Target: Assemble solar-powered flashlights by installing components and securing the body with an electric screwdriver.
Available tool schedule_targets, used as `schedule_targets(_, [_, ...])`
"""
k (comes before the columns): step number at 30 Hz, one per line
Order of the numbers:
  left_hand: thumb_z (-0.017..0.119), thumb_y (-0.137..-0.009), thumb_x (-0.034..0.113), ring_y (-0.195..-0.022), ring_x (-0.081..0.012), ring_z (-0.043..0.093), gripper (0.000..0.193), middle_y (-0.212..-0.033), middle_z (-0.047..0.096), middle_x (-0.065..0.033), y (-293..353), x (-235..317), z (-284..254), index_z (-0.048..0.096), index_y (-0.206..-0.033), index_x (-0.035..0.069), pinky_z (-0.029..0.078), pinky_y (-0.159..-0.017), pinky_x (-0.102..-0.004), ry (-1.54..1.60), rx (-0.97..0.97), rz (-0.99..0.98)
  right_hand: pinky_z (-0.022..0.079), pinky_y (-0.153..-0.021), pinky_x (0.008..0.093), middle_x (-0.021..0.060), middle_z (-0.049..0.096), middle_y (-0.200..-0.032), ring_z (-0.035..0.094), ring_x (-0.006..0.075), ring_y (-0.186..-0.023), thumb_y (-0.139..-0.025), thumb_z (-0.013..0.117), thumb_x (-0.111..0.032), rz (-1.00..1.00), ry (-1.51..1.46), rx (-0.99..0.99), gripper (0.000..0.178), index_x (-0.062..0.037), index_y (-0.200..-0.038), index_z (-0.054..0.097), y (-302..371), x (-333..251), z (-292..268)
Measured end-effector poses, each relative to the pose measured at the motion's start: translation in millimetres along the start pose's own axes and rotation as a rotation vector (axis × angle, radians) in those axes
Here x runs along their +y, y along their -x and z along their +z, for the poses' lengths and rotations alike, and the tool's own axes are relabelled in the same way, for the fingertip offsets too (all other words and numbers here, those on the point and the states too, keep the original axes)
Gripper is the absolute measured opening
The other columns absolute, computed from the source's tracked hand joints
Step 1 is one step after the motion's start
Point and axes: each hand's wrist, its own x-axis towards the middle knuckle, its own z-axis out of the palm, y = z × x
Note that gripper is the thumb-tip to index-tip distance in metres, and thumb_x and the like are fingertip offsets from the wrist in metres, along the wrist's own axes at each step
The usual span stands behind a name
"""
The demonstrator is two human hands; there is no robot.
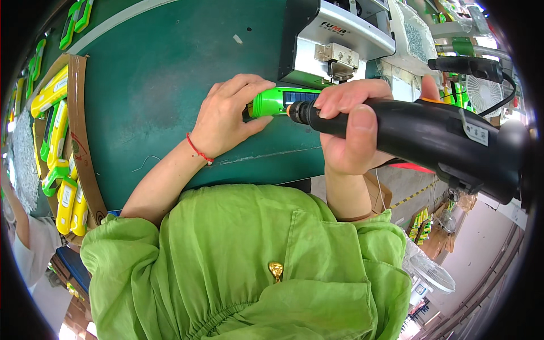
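A bright green solar flashlight with a dark panel lies on the green table in front of me. My left hand is closed round its left end, thumb on the near side and fingers on the far side. My right hand grips a black electric screwdriver held almost level. Its tip points left and meets the flashlight beside the panel; I cannot tell whether it sits in a screw. The flashlight's right end is partly hidden behind the screwdriver and my right hand.
Just beyond the flashlight stands a silver and black machine, probably a screw feeder. At the left, a cardboard box holds several yellow and green flashlights. A white foam tray is at the far right. Another person's arm shows at the left edge.
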Motion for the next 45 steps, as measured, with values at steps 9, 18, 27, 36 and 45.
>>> schedule_targets(9, [0.08,-0.068,0.013,-0.102,-0.021,0.06,0.052,-0.116,0.062,-0.0026,1,-1,-1,0.062,-0.117,0.012,0.044,-0.083,-0.0322,-0.014,-0.005,-0.016,0.053,-0.068,0.0257,0.0115,0.06,-0.085,0.062,0.0152,-0.067,-0.084,0.063,-0.004,0.059,0.001,-0.025,0.084,0.0005,-0.138,-0.001,11,6,-3])
schedule_targets(18, [0.079,-0.068,0.014,-0.102,-0.0213,0.06,0.053,-0.116,0.061,-0.0034,1,0,3,0.062,-0.118,0.012,0.044,-0.082,-0.0327,-0.004,-0.013,-0.027,0.051,-0.068,0.0232,0.0114,0.061,-0.085,0.062,0.0141,-0.067,-0.08,0.066,0.0,0.009,-0.009,-0.068,0.08,-0.0044,-0.134,0.007,14,11,-6])
schedule_targets(27, [0.081,-0.067,0.018,-0.087,-0.02,0.062,0.052,-0.11,0.061,-0.0034,-3,-4,-4,0.063,-0.115,0.012,0.044,-0.082,-0.0359,0.031,-0.004,0.016,0.047,-0.067,0.0222,0.0091,0.062,-0.082,0.059,0.0108,-0.068,-0.079,0.068,-0.004,0.14,0.221,-0.125,0.041,-0.0019,-0.111,0.042,17,9,-6])
schedule_targets(36, [0.08,-0.067,0.032,-0.105,-0.0238,0.058,0.051,-0.111,0.059,-0.0023,3,1,16,0.062,-0.112,0.018,0.044,-0.085,-0.0402,0.014,0.036,0.058,0.047,-0.069,0.0348,0.0103,0.053,-0.071,0.054,0.0212,-0.066,-0.08,0.059,-0.013,0.167,0.088,-0.199,0.015,-0.0036,-0.084,0.05,29,14,-36])
schedule_targets(45, [0.085,-0.059,0.031,-0.096,-0.0231,0.059,0.059,-0.105,0.057,-0.003,10,-10,12,0.062,-0.111,0.017,0.038,-0.084,-0.0391,0.074,0.072,0.016,0.047,-0.065,0.0407,0.0136,0.046,-0.078,0.05,0.0223,-0.064,-0.088,0.054,-0.011,0.005,0.106,-0.282,0.06,-0.006,-0.136,0.018,24,16,-6])
